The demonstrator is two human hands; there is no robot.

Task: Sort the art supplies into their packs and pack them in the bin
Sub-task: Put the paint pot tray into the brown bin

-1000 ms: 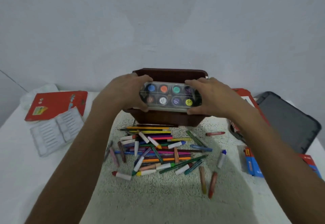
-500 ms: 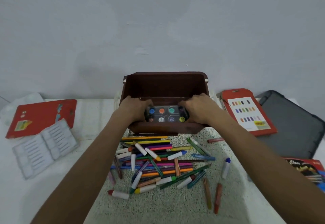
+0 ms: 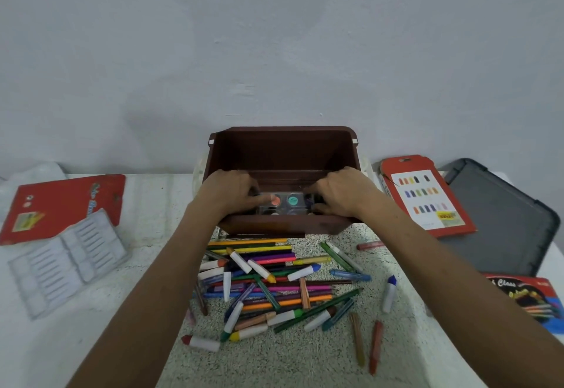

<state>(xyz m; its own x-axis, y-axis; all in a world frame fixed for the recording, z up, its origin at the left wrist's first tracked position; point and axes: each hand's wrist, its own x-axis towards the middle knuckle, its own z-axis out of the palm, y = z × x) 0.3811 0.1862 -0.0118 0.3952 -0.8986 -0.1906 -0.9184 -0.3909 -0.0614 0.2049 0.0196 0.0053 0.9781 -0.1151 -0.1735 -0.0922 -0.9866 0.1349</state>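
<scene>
A brown bin (image 3: 283,143) stands at the back of the table. Inside it, low behind its near wall, lies a clear paint palette (image 3: 284,201) with round colour pots. My left hand (image 3: 227,191) grips the palette's left end and my right hand (image 3: 338,194) grips its right end, fingers curled over it. In front of the bin lies a loose pile of coloured pencils and crayons (image 3: 274,284).
A red pack (image 3: 65,204) and a clear plastic tray (image 3: 65,261) lie at the left. At the right are a red pack with colour swatches (image 3: 427,195), a grey lid (image 3: 500,213) and a blue-red pencil box (image 3: 528,299). A wall stands close behind the bin.
Both hands have lowered the palette from above the bin's rim down into the bin. The view has tilted so the bin's inside shows.
</scene>
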